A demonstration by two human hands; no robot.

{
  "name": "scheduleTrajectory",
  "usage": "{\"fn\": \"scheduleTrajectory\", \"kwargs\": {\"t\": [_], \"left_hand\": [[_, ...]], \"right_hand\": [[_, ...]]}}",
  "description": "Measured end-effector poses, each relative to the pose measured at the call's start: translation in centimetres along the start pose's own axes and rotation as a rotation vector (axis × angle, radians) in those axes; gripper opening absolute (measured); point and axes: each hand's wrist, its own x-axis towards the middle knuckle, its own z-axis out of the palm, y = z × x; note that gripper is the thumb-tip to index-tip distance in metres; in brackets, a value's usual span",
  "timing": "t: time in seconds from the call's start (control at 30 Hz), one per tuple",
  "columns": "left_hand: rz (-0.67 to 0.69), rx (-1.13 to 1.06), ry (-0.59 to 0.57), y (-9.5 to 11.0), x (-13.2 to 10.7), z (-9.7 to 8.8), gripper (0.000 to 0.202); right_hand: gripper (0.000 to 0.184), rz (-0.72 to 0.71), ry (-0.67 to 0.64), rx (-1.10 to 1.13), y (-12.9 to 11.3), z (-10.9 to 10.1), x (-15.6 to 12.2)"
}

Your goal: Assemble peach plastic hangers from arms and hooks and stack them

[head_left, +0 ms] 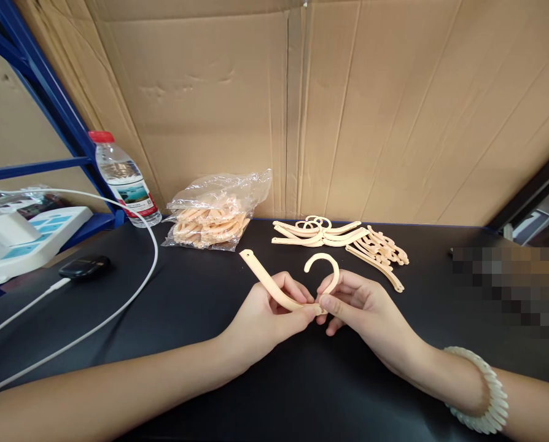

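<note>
My left hand (274, 313) pinches a curved, peach-coloured plastic hanger arm (268, 279) close to its lower end; the arm slants up to the left, with a small hole near its tip. Between the fingers of my right hand (355, 307) is a matching hanger hook (332, 264), its curve standing upward. The arm's end and the hook's base meet at my fingertips, which partly hide the joint, so I cannot tell whether they are locked together. Beyond my hands lie several hangers (320, 233) in a stack, and to their right a pile of loose hooks and arms (380, 252).
A clear plastic bag (214, 215) of peach parts sits at the back, beside a red-capped water bottle (127, 181). White cables (152, 264), a black device (85, 266) and a power strip (39, 239) occupy the left. Cardboard (210, 92) walls off the back of the black table (293, 393).
</note>
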Motion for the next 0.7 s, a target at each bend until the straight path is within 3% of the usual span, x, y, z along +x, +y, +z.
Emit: {"fn": "scheduleTrajectory", "kwargs": {"t": [0.23,0.5,0.6,0.7], "left_hand": [[-0.024,0.092,-0.007,-0.3,0.0,-0.2,0.027],[-0.064,0.091,0.005,0.1,0.0,-0.2,0.012],[-0.070,0.076,0.043,0.1,0.1,-0.5,0.010],[-0.077,0.030,0.068,0.0,0.2,-0.7,0.010]], "right_hand": [[0.038,0.015,0.071,-0.001,-0.3,-0.1,0.3],[0.029,-0.042,0.046,-0.019,-0.5,-0.2,0.3],[0.028,-0.117,0.061,-0.118,-1.5,-1.6,1.0],[0.030,-0.226,0.200,-0.281,-3.4,-4.9,2.0]]}}
